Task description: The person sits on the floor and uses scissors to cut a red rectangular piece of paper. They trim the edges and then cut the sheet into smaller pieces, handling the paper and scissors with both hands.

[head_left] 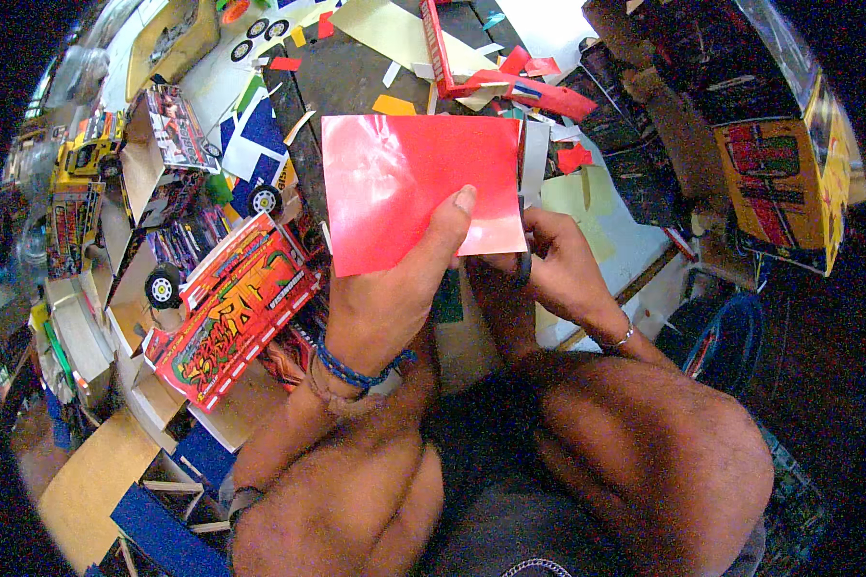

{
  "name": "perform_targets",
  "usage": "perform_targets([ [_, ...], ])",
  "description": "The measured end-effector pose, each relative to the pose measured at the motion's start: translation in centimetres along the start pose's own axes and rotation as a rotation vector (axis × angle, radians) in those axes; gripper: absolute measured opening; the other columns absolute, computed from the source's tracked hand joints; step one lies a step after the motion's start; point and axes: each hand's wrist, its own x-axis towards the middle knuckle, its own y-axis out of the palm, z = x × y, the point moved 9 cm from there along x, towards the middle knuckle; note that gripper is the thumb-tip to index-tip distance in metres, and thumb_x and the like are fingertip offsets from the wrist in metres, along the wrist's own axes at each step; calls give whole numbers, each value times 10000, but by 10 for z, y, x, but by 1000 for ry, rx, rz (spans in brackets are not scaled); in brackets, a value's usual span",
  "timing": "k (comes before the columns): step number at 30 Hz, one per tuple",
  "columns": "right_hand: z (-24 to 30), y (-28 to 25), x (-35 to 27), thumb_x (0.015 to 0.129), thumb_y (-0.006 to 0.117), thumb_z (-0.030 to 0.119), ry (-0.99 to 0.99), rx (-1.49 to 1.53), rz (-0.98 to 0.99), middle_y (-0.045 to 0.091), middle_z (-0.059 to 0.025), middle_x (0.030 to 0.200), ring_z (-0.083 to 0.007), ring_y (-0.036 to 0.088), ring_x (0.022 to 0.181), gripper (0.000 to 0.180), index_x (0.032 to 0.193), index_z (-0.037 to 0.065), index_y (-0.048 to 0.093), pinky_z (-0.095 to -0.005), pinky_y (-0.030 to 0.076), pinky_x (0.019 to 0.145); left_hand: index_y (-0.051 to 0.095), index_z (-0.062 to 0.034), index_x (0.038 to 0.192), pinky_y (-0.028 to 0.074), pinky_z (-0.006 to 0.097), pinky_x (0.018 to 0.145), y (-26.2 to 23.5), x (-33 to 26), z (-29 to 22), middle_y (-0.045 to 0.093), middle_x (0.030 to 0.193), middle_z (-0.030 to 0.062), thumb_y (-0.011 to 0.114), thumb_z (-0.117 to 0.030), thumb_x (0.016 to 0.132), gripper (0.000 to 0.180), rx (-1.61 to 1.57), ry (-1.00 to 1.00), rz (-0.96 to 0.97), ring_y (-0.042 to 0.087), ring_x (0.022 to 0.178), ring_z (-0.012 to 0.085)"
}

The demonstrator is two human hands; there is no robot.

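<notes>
My left hand (394, 279) grips a glossy red sheet (404, 183), its thumb lying flat on top and the fingers hidden beneath. The sheet is roughly rectangular and catches the light on its left side. At its right edge my right hand (560, 260) is closed round the dark handles of a pair of scissors (523, 267). The scissors' blades run up along that edge; the sheet partly covers them, so whether they are cutting cannot be told. Below my left hand, to its left, a red toy truck body (236, 327) with bright graffiti-style art leans on other pieces.
Coloured scraps (394, 104) and a red strip (437, 48) litter the dark surface ahead. Small black wheels (265, 199) lie at the left, near a yellow toy truck (94, 144). A large yellow-and-black printed truck body (779, 188) stands at the right. Blue panels (168, 529) rest at lower left.
</notes>
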Motion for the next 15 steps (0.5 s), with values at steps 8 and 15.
perform_targets([
  [8,-2,-2,0,839,783,287,40,-85,37,725,-69,971,-131,659,912,381,1062,-10,692,-293,512,827,675,-1,1019,525,291,703,1,-1,-6,696,915,53,705,-183,921,209,64,139,-11,661,803,140],
  [15,11,-3,-1,830,729,275,-75,-23,-47,736,-113,880,-142,666,759,358,1016,-30,712,-307,527,690,680,-13,1003,521,276,672,4,-2,8,689,895,39,712,-184,918,194,-67,-127,-1,653,771,131],
])
